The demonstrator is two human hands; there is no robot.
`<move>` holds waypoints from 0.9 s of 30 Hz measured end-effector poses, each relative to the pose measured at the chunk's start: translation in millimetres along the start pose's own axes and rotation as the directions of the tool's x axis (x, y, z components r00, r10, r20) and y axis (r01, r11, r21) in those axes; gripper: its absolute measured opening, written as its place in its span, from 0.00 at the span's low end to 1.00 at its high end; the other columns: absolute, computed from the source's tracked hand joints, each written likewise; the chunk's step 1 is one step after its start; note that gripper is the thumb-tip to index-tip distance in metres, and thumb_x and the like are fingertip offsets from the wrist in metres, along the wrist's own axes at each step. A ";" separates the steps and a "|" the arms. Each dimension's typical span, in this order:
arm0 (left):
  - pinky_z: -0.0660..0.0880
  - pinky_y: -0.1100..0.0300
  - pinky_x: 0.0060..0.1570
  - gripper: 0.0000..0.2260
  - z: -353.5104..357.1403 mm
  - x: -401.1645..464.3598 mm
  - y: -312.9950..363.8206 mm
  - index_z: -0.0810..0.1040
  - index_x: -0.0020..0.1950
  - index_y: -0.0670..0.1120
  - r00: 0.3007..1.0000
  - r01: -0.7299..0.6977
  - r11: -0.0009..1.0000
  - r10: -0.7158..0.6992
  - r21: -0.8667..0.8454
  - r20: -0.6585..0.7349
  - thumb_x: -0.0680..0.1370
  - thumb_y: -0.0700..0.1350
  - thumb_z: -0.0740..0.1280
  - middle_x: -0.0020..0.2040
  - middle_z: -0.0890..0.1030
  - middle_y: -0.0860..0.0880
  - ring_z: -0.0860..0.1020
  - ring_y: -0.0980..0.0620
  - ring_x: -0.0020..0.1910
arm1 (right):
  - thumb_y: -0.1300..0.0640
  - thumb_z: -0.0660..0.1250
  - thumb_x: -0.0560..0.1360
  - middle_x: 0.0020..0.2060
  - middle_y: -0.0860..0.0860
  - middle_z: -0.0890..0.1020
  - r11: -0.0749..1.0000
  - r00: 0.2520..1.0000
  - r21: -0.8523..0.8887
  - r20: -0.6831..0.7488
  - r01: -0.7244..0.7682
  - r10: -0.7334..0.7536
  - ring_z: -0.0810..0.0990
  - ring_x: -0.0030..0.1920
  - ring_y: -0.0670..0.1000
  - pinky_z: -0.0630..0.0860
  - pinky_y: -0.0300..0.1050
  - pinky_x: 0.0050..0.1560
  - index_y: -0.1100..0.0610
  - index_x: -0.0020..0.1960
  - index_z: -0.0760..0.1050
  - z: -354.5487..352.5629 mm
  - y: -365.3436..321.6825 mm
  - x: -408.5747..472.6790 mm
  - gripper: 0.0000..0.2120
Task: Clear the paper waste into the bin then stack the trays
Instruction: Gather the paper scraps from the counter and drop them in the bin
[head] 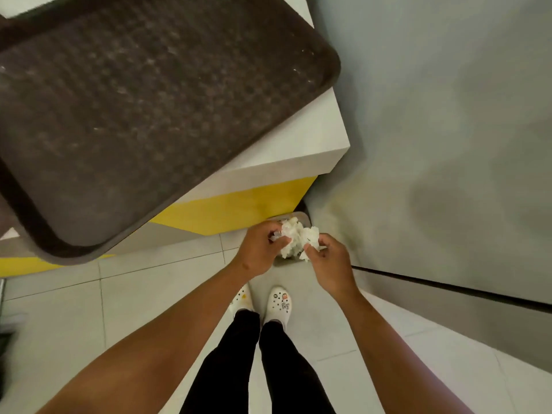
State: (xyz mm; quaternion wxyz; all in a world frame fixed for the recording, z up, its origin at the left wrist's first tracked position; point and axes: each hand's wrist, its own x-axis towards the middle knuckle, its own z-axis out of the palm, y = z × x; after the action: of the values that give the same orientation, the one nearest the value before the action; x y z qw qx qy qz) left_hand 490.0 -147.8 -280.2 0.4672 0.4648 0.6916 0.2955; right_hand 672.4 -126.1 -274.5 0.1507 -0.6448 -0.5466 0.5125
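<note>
Below the white counter's (325, 138) near corner, your left hand (258, 252) and right hand (330, 264) both pinch a crumpled white paper wad (295, 239) above a grey bin (298, 218) on the floor. Your empty brown textured plastic tray (143, 115) overhangs the counter's near edge.

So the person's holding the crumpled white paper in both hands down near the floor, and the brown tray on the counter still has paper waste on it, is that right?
Not quite. The head view shows the brown tray on the counter bare, with no paper waste on it. The rest stands: the left hand and the right hand both grip the crumpled white paper down near the floor.
</note>
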 end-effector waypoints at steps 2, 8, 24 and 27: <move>0.67 0.68 0.37 0.06 15.7 16.9 -25.4 0.78 0.41 0.48 1.000 0.020 1.000 -0.020 0.023 0.007 0.76 0.41 0.73 0.35 0.76 0.58 0.73 0.64 0.33 | 0.57 0.71 0.77 0.41 0.47 0.84 0.999 0.999 -0.007 0.003 -0.041 0.041 0.81 0.39 0.48 0.74 0.41 0.41 0.53 0.51 0.81 9.9 20.4 17.6 0.03; 0.64 0.67 0.34 0.13 48.1 63.2 -88.6 0.71 0.38 0.52 0.999 0.042 0.998 -0.043 0.054 0.006 0.76 0.42 0.73 0.31 0.69 0.58 0.67 0.60 0.30 | 0.57 0.70 0.76 0.42 0.49 0.84 0.995 0.995 -0.004 -0.014 -0.097 0.096 0.82 0.44 0.51 0.78 0.45 0.44 0.54 0.48 0.80 32.2 64.3 61.0 0.02; 0.77 0.56 0.55 0.10 24.0 72.2 -119.2 0.81 0.58 0.43 0.983 0.129 0.991 -0.125 -0.021 0.135 0.77 0.40 0.72 0.55 0.82 0.46 0.81 0.46 0.55 | 0.52 0.69 0.77 0.70 0.49 0.77 0.983 0.967 -0.152 0.218 -0.102 0.134 0.77 0.66 0.47 0.73 0.50 0.70 0.52 0.71 0.74 44.2 81.5 97.4 0.23; 0.78 0.59 0.52 0.10 8.1 50.3 -101.1 0.81 0.59 0.44 0.987 0.106 0.994 -0.105 0.002 0.125 0.78 0.40 0.71 0.55 0.83 0.45 0.82 0.46 0.54 | 0.50 0.70 0.74 0.67 0.50 0.79 0.992 0.962 -0.082 0.251 -0.091 0.109 0.79 0.61 0.44 0.75 0.54 0.68 0.51 0.68 0.77 35.9 58.6 79.2 0.22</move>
State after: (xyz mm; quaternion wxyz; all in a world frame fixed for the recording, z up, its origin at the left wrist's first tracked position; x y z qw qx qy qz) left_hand 453.8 -141.6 -387.2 0.5257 0.4440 0.6839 0.2425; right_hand 665.3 -92.2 -373.5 0.0303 -0.6052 -0.5459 0.5786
